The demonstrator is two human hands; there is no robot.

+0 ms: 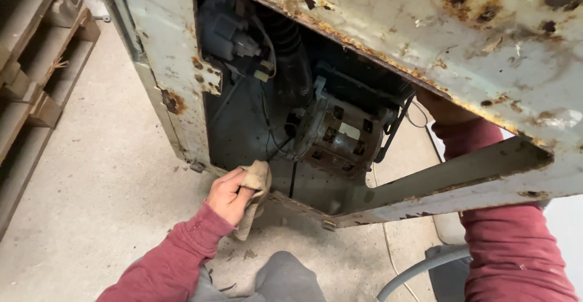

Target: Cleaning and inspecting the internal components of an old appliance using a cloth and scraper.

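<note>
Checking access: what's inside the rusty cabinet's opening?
Inside the cabinet: a motor, black wires, a dark hose. Right hand reaches in, fingers hidden. Left hand holds a rag outside.

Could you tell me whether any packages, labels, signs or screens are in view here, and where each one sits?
None can be made out: no package, sign or screen.
The rusty white panel bears only rust spots and flaking paint; the opening shows a motor and wires.
The left hand holds a beige cloth, which is plain.
The right hand is mostly hidden behind the panel.
</note>
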